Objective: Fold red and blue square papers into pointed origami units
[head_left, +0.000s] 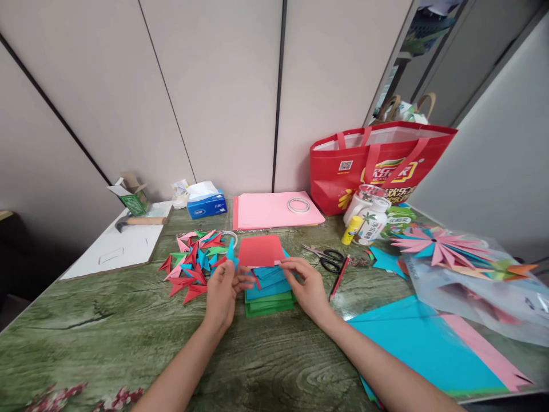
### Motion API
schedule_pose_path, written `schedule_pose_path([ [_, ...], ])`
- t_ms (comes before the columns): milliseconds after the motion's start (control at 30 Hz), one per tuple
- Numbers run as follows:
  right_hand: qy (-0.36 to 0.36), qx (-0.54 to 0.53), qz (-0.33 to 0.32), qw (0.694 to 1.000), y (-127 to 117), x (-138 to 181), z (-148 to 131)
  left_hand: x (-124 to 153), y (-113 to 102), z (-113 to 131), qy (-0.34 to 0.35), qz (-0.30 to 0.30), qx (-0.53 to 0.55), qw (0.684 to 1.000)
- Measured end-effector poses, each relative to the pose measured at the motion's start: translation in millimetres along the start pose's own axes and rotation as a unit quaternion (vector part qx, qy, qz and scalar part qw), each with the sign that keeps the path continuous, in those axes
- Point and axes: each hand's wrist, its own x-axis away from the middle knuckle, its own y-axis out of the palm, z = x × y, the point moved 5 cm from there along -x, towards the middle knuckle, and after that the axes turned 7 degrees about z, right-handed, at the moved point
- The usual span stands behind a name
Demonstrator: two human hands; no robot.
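Observation:
A small blue folded paper piece (230,252) stands upright between the thumb and finger of my left hand (223,286), whose other fingers reach toward the paper stack. My right hand (306,283) has its fingertips at the lower right corner of a red paper sheet (261,250), seemingly pinching its edge; the exact contact is small. Beneath the red sheet lie blue paper sheets (268,290), with green paper sheets (270,306) at the near side. Left of my left hand spreads a pile of folded paper pieces (193,266) in red, pink, blue and green.
Black-handled scissors (330,260), a red pencil (338,278) and a yellow glue stick (351,230) lie or stand to the right. Behind are pink paper (266,212), a tissue pack (206,205) and a red bag (338,171). A hammer (141,221) rests on a white board (128,246).

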Motion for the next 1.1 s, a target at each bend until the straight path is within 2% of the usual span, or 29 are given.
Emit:
schedule_pose_path([
  [133, -0.073, 0.096, -0.058, 0.991, 8, 6, -1, -3, -2, 8, 0.031, 0.019, 0.049, 0.998],
  [300, -0.124, 0.168, -0.123, 0.97, 19, 15, 1, 2, 2, 5, 0.043, 0.001, -0.002, 0.999],
  [433, -0.144, 0.202, -0.132, 0.96, 20, 16, 3, 3, 3, -1, 0.053, -0.003, -0.06, 0.997],
  [700, -0.17, 0.227, -0.12, 0.951, 22, 13, 1, 2, 1, -9, 0.035, -0.012, -0.081, 0.996],
  [800, -0.171, 0.235, -0.121, 0.949, 23, 13, 0, 3, 2, -12, 0.036, -0.028, -0.123, 0.991],
  [900, -0.173, 0.242, -0.127, 0.946, 23, 13, -1, 3, 1, -14, 0.082, -0.04, -0.21, 0.973],
  [1100, -0.172, 0.242, -0.139, 0.945, 22, 15, -3, 10, 5, -13, 0.229, -0.098, -0.336, 0.908],
])
